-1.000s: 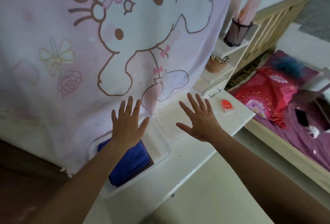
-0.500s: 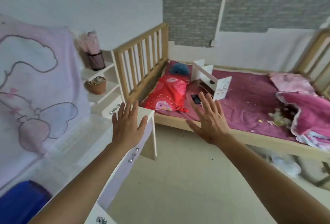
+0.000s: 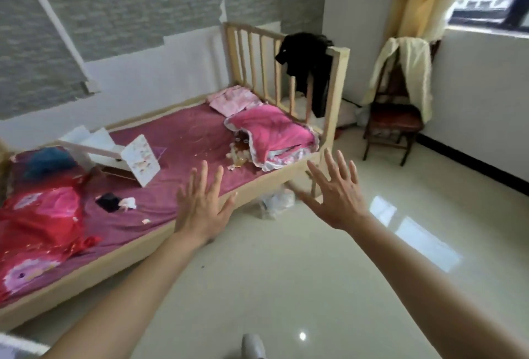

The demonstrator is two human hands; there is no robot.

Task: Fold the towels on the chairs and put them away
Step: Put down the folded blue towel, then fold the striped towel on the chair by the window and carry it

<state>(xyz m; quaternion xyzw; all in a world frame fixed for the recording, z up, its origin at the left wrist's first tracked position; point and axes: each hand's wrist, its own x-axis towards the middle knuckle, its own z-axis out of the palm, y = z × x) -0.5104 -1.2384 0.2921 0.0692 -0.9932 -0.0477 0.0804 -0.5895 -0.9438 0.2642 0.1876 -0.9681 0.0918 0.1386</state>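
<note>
Nothing is held in the left hand (image 3: 201, 210) or right hand (image 3: 339, 197), each grip spread wide; a cream towel (image 3: 412, 72) is seen draped, unfolded, over the wooden chair (image 3: 393, 127) by the window, so folding there is judged not yet begun.

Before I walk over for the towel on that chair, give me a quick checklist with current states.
1. Left hand empty, fingers spread: ok.
2. Right hand empty, open: ok.
3. Cream towel in view, draped over the wooden chair: ok.
4. Towel within reach from here: not ok, it is across the room.
5. Floor toward the chair bare: ok.
6. Towel caught on the chair back: cannot tell.
</note>
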